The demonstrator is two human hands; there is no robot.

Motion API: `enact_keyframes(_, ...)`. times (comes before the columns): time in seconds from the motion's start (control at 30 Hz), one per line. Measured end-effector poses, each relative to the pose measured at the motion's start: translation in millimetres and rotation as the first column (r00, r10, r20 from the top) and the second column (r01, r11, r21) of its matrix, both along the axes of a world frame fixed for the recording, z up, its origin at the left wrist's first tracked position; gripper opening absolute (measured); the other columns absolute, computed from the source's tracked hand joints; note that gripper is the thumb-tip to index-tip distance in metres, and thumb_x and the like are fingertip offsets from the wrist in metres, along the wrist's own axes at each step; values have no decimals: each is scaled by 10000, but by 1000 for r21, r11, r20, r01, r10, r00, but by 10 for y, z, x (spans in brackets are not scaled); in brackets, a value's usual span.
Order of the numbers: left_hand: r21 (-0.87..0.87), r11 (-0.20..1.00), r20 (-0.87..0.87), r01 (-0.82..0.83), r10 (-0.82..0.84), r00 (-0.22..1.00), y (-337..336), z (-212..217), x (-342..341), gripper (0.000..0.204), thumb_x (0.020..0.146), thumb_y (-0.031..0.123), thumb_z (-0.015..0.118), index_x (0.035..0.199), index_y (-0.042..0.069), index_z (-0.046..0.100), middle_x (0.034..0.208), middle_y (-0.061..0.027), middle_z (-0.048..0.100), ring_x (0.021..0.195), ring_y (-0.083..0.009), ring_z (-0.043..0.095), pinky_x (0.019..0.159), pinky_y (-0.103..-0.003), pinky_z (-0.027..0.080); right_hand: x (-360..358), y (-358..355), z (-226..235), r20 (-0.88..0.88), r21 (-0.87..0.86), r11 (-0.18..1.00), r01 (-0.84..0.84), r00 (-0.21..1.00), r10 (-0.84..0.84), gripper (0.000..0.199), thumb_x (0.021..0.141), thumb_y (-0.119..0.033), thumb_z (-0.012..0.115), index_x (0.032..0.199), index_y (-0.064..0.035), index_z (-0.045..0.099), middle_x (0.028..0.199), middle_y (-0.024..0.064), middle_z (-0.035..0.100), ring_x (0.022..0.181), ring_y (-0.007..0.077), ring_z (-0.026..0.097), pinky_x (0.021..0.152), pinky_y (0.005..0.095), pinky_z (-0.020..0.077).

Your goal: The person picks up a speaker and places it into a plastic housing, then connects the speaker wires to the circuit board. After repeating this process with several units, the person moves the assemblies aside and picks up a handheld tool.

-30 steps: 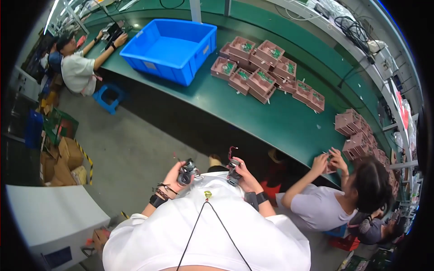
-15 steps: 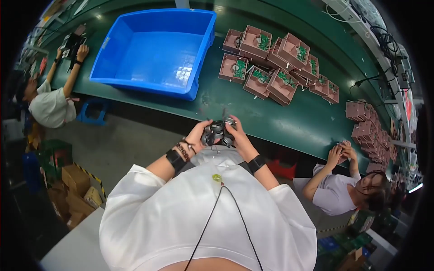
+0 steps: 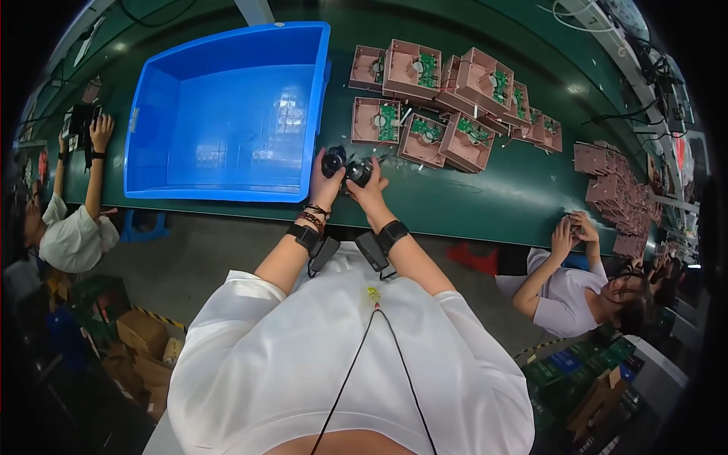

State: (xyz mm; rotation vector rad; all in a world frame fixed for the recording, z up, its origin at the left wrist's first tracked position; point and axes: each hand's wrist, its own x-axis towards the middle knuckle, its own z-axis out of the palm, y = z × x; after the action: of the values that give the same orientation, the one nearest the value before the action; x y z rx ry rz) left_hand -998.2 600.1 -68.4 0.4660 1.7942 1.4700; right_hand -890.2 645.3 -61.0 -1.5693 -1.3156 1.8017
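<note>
Holding: both hands meet just past the near edge of the green workbench (image 3: 485, 201), each closed around a small dark round part.
Left hand: the left hand (image 3: 326, 182) wraps its fingers around a black round part (image 3: 333, 162), thumb side toward the blue bin; grip closed, nothing else in it.
Right hand: the right hand (image 3: 369, 191) is curled around a second dark part (image 3: 359, 172), fingers shut on it; how the far side is pinched is hidden.
Relation of the two parts: they sit side by side, touching or all but touching, the left one a little farther from the body; which faces which cannot be told.
Wrists: black straps (image 3: 307, 236) ring both wrists, with beaded bracelets on the left.
Nearest neighbour ahead: a pink tray with a green circuit board (image 3: 377, 121) lies just beyond the hands, closer to the right hand than the left.
Tray cluster: more pink trays (image 3: 474, 83) spread toward the far right of the bench, some stacked and tilted.
Blue bin: a large blue bin (image 3: 227, 114) stands at the left of the hands, its near wall along the bench's near edge, nearer the left hand.
Others: a seated person (image 3: 588, 292) works at the right end of the bench; another person (image 3: 72, 235) reaches up at the left end.
</note>
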Motion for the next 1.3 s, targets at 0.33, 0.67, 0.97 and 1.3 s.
enact_keyframes(0.33,65,997,-107,34,-27,994,-44,-34,-360,626,813,85,626,1342,21,299,1185,-107,503,1013,-161,515,880,-260,404,32,219,147,-37,-179,971,-161,987,157,470,834,-117,595,1243,-169,370,1012,110,459,760,207,613,551,302,527)
enact_keyframes(0.67,-382,909,-840,170,-418,345,-251,554,-301,713,692,137,696,1307,50,348,1248,-223,416,1209,-325,368,1012,-435,284,152,387,133,592,644,451,-619,776,220,407,764,-97,600,1150,-131,475,993,109,538,808,277,598,650,362,512)
enact_keyframes(0.97,-454,783,-791,425,-574,212,179,273,-66,768,571,255,762,1245,94,431,1082,-77,526,1061,-255,467,953,-408,324,16,585,191,716,435,261,-862,507,480,280,716,-131,573,980,-50,525,974,116,569,764,294,614,618,385,502)
enact_keyframes(1.3,-384,834,-882,397,-458,109,343,738,97,470,629,235,730,1056,117,570,981,-58,543,971,-248,491,845,-384,375,1726,487,356,359,458,864,-211,933,37,397,810,-314,614,1076,-46,490,955,129,599,752,237,604,657,340,477)
